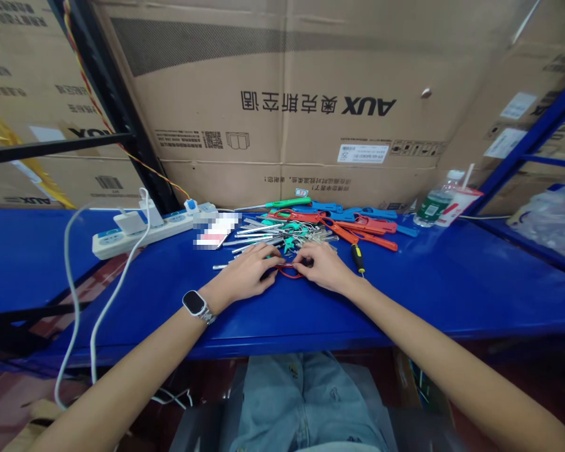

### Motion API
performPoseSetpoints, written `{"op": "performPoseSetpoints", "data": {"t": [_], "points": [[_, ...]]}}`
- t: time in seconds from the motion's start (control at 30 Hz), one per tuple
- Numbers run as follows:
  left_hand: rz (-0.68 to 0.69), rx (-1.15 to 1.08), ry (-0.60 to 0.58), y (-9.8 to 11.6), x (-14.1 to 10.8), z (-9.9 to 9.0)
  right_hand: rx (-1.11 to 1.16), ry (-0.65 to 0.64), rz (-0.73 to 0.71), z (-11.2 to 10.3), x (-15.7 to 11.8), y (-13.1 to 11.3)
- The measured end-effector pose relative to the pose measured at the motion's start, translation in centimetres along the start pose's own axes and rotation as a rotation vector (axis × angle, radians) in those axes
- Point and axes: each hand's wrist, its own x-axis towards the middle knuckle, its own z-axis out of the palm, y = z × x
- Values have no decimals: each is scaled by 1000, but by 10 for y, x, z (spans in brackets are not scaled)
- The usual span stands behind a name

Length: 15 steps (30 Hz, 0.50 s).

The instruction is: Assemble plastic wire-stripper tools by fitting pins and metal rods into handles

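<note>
Red looped piece [287, 266] is held right between the hands, pinched by the fingers of the left hand [252, 271] and the right hand [326, 266]. Silver strips [254, 235] are piled just past them, on the blue table [282, 320].

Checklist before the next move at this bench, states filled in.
1. Red piece held from both sides: ok, left hand and right hand both have fingers on the red piece.
2. Fit of the red piece under the fingers: cannot tell, partly hidden.
3. Space just beyond the hands free of loose parts: not ok, metal strips lie heaped there.
4. Screwdriver near the right hand: ok, the yellow-and-black screwdriver lies just to its right.
5. Bottle away from the hands: ok, bottle stands at the back right.
</note>
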Motion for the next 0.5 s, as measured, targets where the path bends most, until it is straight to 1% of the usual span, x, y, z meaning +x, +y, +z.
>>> {"op": "performPoseSetpoints", "data": {"t": [0.13, 0.27, 0.4, 0.5], "points": [[19, -16, -13, -1, -1, -1, 44, 48, -54, 2, -2, 6], [19, -48, -36, -3, 0, 1, 44, 42, -65, 2, -1, 12], [-81, -232, 7, -10, -2, -2, 64, 4, -85, 0, 1, 18], [-153, -344, 11, -15, -3, -8, 68, 0, -98, 0, 2, 20]]}}
